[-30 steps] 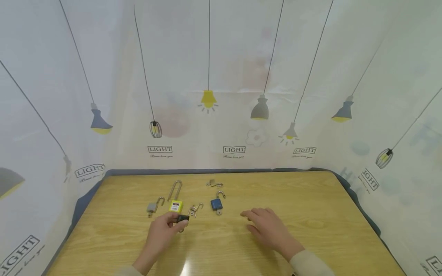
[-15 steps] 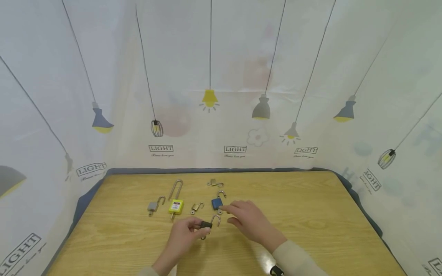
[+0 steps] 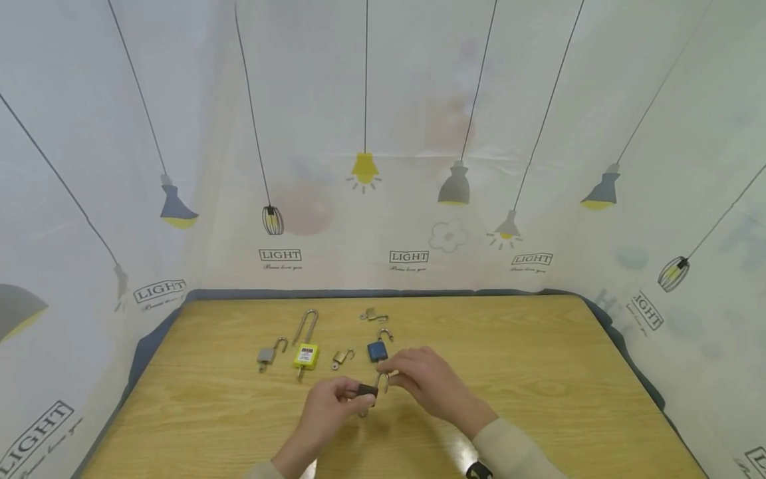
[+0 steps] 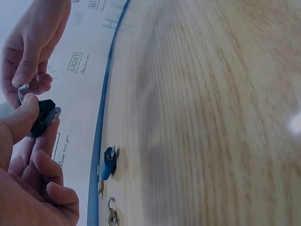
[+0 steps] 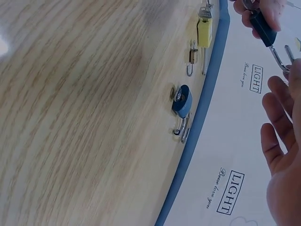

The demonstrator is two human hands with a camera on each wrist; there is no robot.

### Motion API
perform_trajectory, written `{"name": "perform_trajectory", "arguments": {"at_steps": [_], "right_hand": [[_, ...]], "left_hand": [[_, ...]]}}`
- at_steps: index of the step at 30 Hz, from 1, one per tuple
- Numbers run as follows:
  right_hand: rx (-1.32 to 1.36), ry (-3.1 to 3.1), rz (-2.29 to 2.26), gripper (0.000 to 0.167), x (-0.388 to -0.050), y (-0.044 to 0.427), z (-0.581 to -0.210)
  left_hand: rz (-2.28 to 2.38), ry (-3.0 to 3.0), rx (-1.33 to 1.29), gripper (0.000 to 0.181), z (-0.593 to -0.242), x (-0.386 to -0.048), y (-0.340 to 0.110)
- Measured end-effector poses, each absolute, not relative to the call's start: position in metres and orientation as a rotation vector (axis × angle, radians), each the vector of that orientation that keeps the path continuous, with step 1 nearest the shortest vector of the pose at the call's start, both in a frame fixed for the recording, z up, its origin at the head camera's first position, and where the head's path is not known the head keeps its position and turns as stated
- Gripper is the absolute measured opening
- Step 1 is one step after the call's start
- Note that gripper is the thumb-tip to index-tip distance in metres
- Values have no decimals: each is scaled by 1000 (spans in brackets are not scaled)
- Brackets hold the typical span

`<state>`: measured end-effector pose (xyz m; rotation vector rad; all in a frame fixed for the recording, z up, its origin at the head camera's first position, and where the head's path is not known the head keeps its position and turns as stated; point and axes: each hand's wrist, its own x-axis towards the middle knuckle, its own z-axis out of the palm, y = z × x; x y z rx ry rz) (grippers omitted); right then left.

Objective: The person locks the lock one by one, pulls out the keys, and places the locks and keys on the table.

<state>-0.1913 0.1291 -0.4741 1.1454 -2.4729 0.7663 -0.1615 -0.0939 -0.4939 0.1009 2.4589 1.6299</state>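
Though just 2 hands (image 3: 326,406), 6 padlocks (image 3: 369,391)

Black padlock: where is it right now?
In the head view, the black padlock is low, just left of centre, held in the left hand nearer the person than the blue padlock; the right hand touches its metal loop.

Left grip (image 5: 270,13), right grip (image 5: 286,150) holding black padlock (image 5: 262,29).

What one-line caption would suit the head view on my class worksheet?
Left hand holds a black padlock, right hand at its open shackle; five more padlocks lie on the table.
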Motion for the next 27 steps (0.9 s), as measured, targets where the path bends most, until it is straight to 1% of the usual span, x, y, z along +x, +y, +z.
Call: {"name": "perform_trajectory", "arguments": {"at_steps": [5,10,14,21,27], "right_hand": [[1144,-2512,980,12,-190,123,-475],[982,-2655,1236,9,-186,117,-472],[870,-2714,1237,6,-186,114,-470],[730,-2747,1218,8,-187,111,-466],[627,-2745,1284,5,-186,110,-465]], "left_hand": [[1613,2468,106,27,-493,-158,-87],[1593,2493,110,26,-494,-155,-81],[1591,2503,140,27,-495,-156,-79],[1550,2521,203,26,-492,-157,-79],[1525,2527,217,22,-492,-156,-77]]}}
